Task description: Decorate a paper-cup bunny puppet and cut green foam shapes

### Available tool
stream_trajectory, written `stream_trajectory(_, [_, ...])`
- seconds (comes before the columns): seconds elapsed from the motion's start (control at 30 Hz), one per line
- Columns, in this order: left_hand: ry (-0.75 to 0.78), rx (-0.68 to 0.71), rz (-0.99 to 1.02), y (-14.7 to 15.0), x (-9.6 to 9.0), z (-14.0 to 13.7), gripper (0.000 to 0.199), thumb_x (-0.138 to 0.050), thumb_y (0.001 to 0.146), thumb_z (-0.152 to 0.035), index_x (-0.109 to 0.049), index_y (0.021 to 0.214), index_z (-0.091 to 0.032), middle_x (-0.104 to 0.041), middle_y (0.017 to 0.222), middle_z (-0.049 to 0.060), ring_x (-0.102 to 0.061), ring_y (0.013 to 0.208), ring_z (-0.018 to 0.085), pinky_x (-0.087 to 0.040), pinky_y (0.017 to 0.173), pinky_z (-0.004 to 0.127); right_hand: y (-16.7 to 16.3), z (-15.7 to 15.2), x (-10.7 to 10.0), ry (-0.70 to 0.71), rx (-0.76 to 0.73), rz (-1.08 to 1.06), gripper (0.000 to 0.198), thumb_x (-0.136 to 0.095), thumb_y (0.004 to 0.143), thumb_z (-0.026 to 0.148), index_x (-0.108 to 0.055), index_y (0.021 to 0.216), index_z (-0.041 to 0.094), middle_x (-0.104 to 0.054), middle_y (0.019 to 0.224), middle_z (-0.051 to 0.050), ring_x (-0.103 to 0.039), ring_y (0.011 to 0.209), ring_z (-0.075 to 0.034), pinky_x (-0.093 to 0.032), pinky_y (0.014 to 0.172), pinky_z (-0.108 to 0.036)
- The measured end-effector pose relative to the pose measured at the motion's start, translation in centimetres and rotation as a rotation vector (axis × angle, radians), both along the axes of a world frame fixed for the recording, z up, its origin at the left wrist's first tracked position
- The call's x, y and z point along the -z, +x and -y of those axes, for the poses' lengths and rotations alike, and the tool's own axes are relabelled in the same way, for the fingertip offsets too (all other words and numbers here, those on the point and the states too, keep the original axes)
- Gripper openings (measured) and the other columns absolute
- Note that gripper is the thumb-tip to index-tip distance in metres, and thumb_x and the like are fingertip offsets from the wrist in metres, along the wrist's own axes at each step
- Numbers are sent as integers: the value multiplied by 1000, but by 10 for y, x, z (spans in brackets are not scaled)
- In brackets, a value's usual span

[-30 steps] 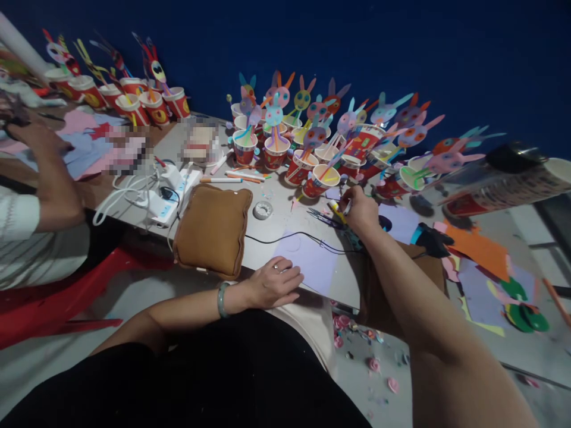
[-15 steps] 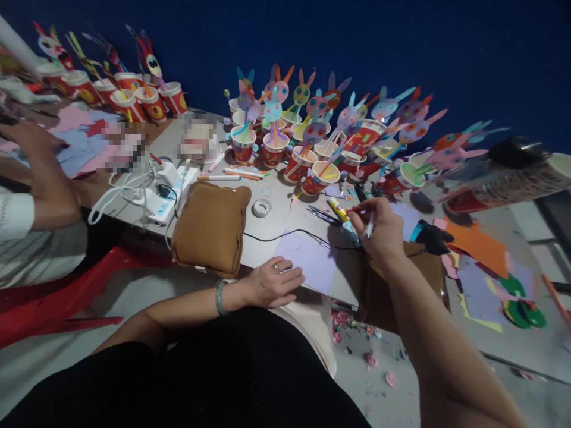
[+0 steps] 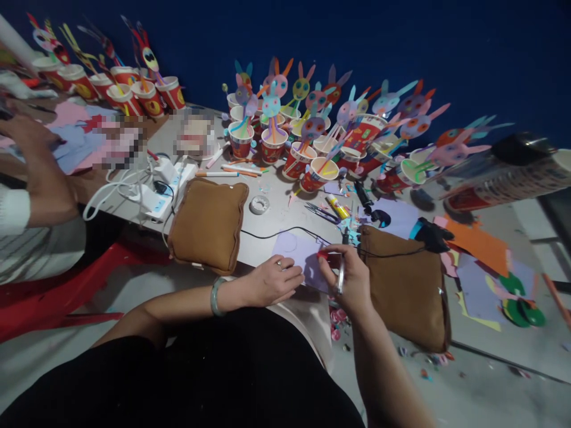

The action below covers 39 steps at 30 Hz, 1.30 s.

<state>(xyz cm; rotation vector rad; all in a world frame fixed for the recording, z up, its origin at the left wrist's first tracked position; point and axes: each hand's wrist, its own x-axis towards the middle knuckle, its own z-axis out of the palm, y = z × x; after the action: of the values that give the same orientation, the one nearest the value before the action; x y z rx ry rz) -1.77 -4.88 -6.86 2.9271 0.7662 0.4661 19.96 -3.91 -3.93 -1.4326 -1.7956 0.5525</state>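
Observation:
My left hand (image 3: 272, 280) lies flat with its fingers stretched over the near-left edge of a sheet of purple paper (image 3: 307, 249). A drawn circle outline shows on that paper. Over the sheet's right side is my right hand (image 3: 350, 276), closed on a pen (image 3: 341, 273) with a clear barrel. Between its thumb and forefinger I see a small red piece (image 3: 322, 255), too small to name. Just beyond the sheet lie dark-handled thread snips (image 3: 322, 212) and a yellow glue stick (image 3: 338, 207). A black cable (image 3: 267, 238) runs across the paper's top.
Brown cushions (image 3: 207, 224) flank the paper, one at right (image 3: 404, 285). Paper cups with rabbit figures (image 3: 273, 142) crowd the back. A tape roll (image 3: 259, 205), markers (image 3: 218, 174), power strip (image 3: 165, 199) and stacked cups (image 3: 504, 178) surround me. A co-worker's arm (image 3: 44, 166) is at left.
My right hand has moved left and nearer, from beside the glue stick to above the purple paper, carrying the pen and red piece. My left hand stays on the paper's edge.

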Motion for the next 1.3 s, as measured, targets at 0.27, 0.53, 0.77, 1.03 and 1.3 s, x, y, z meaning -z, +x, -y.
stream_trajectory(0.27, [-257,-96,348,-3,-7,5,35,-45,99,-45,-64,110,-17,-70,107,8,-58,105,20,-37,99,38,-17,27,17,114,-111,-421,27,-68,84,11,-58,105,24,-64,98,-5,-67,93,-19,-58,74,-32])
stream_trajectory(0.53, [-577,-154,501,1,-28,8,41,-38,101,-45,-61,85,-16,-66,80,4,-60,82,16,-41,85,32,-21,56,14,226,-221,-343,40,-68,79,0,-60,109,24,-69,103,-6,-70,93,-18,-59,82,-34])
stream_trajectory(0.77, [-433,-139,438,4,-23,10,37,-44,98,-47,-62,87,-16,-69,84,4,-61,82,16,-41,85,34,-12,57,2,267,-306,46,34,-70,82,6,-61,111,22,-69,104,-9,-71,90,-18,-58,75,-28])
stream_trajectory(1.03, [17,-126,197,4,-8,4,51,-40,99,-51,-58,124,-10,-64,127,14,-55,118,26,-40,101,41,-3,38,4,307,-137,229,26,-66,85,11,-66,108,24,-73,90,-6,-64,75,-20,-56,69,-34])
stream_trajectory(1.3, [25,-87,-33,1,-1,15,54,-47,97,-50,-56,129,-7,-57,137,18,-50,127,30,-36,109,45,3,29,13,177,-23,130,21,-67,88,22,-67,108,26,-74,95,-6,-70,81,-20,-59,77,-36])
